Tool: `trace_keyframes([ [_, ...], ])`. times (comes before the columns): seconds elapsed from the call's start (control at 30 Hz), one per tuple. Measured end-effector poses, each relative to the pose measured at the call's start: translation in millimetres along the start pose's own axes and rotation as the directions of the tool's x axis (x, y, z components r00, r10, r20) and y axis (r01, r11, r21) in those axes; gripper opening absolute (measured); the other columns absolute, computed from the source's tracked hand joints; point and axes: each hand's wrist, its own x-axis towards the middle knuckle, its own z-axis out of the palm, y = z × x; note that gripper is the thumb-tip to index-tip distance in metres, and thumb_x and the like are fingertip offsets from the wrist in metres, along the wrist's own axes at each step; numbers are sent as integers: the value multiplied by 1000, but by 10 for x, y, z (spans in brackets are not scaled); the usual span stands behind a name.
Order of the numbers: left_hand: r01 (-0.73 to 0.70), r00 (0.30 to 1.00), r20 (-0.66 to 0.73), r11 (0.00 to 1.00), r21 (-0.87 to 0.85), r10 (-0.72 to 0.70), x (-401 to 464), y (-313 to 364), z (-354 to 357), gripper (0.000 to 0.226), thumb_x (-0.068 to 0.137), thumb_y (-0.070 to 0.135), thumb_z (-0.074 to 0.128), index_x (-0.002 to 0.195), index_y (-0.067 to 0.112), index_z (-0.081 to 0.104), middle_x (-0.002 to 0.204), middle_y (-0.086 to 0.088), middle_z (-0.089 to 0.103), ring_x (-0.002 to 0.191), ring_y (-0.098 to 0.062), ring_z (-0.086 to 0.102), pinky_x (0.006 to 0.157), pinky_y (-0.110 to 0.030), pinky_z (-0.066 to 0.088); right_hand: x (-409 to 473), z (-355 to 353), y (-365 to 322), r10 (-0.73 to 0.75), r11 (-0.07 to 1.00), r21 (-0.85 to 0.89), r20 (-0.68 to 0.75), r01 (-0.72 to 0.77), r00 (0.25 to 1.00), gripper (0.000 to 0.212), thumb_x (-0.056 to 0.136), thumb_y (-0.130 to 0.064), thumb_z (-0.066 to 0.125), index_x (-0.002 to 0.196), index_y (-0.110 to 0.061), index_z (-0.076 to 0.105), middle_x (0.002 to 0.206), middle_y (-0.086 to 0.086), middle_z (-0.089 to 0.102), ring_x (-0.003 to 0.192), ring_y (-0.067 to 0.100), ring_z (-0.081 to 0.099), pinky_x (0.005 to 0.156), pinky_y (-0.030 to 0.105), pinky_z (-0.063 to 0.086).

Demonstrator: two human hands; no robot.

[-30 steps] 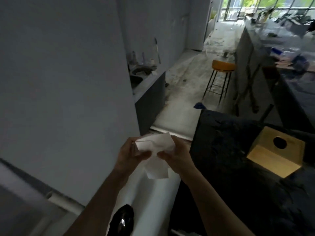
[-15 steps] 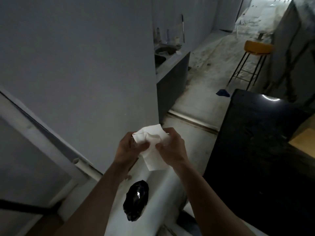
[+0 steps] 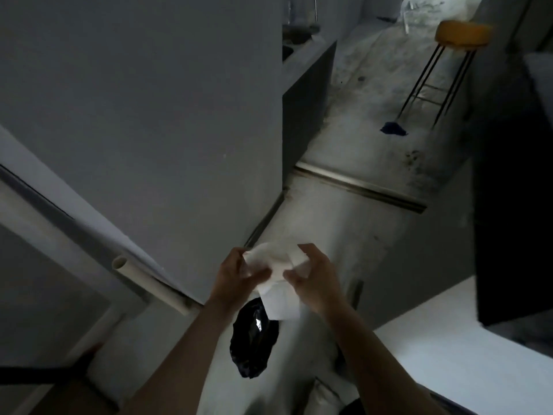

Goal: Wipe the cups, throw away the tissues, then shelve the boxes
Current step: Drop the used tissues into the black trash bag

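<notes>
A crumpled white tissue (image 3: 276, 277) hangs between both my hands in the lower middle of the head view. My left hand (image 3: 236, 274) pinches its left side and my right hand (image 3: 314, 280) grips its right side. A loose flap of the tissue droops below the hands. Directly under it on the pale floor lies a shiny black bag (image 3: 253, 339). No cup shows; whether one is wrapped in the tissue I cannot tell.
A grey wall (image 3: 149, 115) fills the left. A white pipe (image 3: 149, 283) lies along its foot. A dark table (image 3: 514, 205) stands at the right, a yellow stool (image 3: 460, 34) and a blue rag (image 3: 393, 129) farther down the floor.
The view has tilted down and turned left; the wooden box has left the view. Both hands kept kneading the tissue, and the black bag now lies just beneath them.
</notes>
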Motion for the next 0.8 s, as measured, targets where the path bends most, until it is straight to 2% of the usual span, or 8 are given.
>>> trace_keyframes([
  [0.1, 6, 1000, 21, 996, 88, -8, 84, -525, -157, 44, 72, 22, 87, 106, 20, 58, 95, 3, 67, 84, -13, 64, 65, -15, 48, -3, 493, 241, -5, 998, -69, 12, 6, 1000, 47, 81, -8, 80, 121, -23, 63, 107, -7, 67, 95, 13, 67, 77, 20, 54],
  [0.17, 24, 999, 32, 992, 128, -29, 158, -798, -239, 52, 63, 37, 83, 107, 22, 59, 100, 1, 70, 89, -18, 67, 71, -25, 52, 10, 741, 359, -10, 996, -91, 0, 10, 1000, 46, 80, -8, 81, 119, -25, 63, 106, -6, 71, 89, 11, 68, 76, 23, 57],
  [0.23, 42, 998, 34, 981, 188, -49, 221, -1042, -289, 49, 60, 41, 81, 102, 29, 58, 98, 3, 71, 87, -20, 68, 69, -30, 51, 35, 957, 490, -7, 994, -106, 2, 7, 1000, 44, 79, -9, 79, 116, -26, 64, 105, -8, 73, 89, 11, 70, 79, 29, 59],
  [0.33, 46, 998, 25, 966, 253, -55, 336, -1385, -291, 48, 69, 31, 87, 108, 27, 60, 99, 6, 70, 86, -18, 66, 67, -28, 49, 84, 1231, 708, 12, 991, -135, 12, -10, 1000, 39, 81, -11, 75, 115, -28, 63, 104, -15, 71, 93, 9, 69, 80, 26, 57],
  [0.47, 143, 986, 53, 969, 199, -157, 429, -1910, -110, 48, 77, 22, 84, 114, 32, 54, 103, 15, 63, 93, -3, 61, 71, -18, 46, 174, 1575, 1146, 100, 979, -179, 15, -96, 995, 35, 84, -18, 71, 115, -31, 61, 98, -29, 59, 94, 6, 66, 84, 32, 57],
  [0.63, 267, 959, 39, 942, 203, -280, 648, -2772, 205, 55, 83, 24, 81, 126, 33, 48, 115, 4, 60, 105, -18, 61, 88, -30, 51, 326, 2136, 1919, 205, 967, -158, 24, -199, 978, 32, 81, -27, 65, 112, -32, 59, 100, -14, 69, 88, 13, 70, 81, 38, 59],
  [0.7, 307, 947, 27, 929, 204, -319, 775, -3216, 370, 59, 84, 24, 80, 132, 29, 46, 116, 5, 59, 108, -18, 61, 95, -35, 53, 437, 2398, 2324, 258, 956, -151, 36, -250, 965, 27, 79, -27, 65, 105, -33, 58, 94, -7, 73, 84, 14, 70, 78, 38, 59],
  [0.8, 332, 938, 18, 913, 235, -346, 862, -3640, 488, 58, 85, 20, 77, 131, 29, 44, 121, 7, 60, 115, -17, 61, 101, -42, 52, 538, 2649, 2707, 329, 935, -144, 19, -323, 944, 27, 82, -22, 69, 100, -35, 55, 91, -8, 72, 84, 13, 69, 76, 36, 59],
])
